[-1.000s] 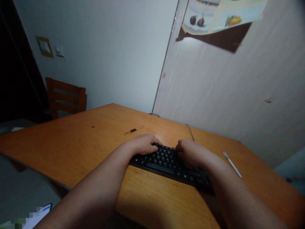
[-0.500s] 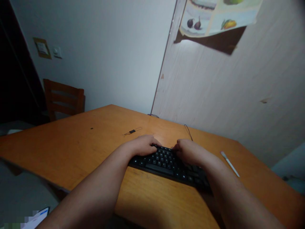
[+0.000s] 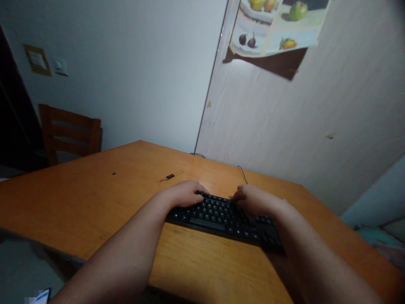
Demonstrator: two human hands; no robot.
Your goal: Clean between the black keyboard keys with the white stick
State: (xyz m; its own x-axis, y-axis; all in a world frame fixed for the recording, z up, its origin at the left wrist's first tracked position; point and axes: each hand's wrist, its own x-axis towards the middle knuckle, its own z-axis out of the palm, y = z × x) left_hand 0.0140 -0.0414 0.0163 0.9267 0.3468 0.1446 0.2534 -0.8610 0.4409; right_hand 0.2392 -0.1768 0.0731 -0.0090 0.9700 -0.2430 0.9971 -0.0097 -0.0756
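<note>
A black keyboard (image 3: 207,223) lies slightly angled on the wooden table, its keys facing up. My left hand (image 3: 185,194) grips its far left part, thumb over the keys and the other fingers at the back edge, partly hidden. My right hand (image 3: 253,199) is at the back edge, right of the middle. Its fingers are curled and pressed together; whatever is between them, if anything, is too small to make out. My right forearm covers part of the keyboard's right end. Behind the right hand a thin dark cable (image 3: 242,174) curves over the table.
On the wooden table (image 3: 79,202) lie a small black piece with thin wire loops (image 3: 170,176) and a tiny dark bit (image 3: 114,173). A wooden chair (image 3: 71,131) stands at the far left. The wall with a fruit poster (image 3: 268,42) borders the table's back.
The view has shifted a little to the right, so the scene sits further left. Both hands keep nearly the same places on the keyboard. The white-handled brush is now out of sight.
</note>
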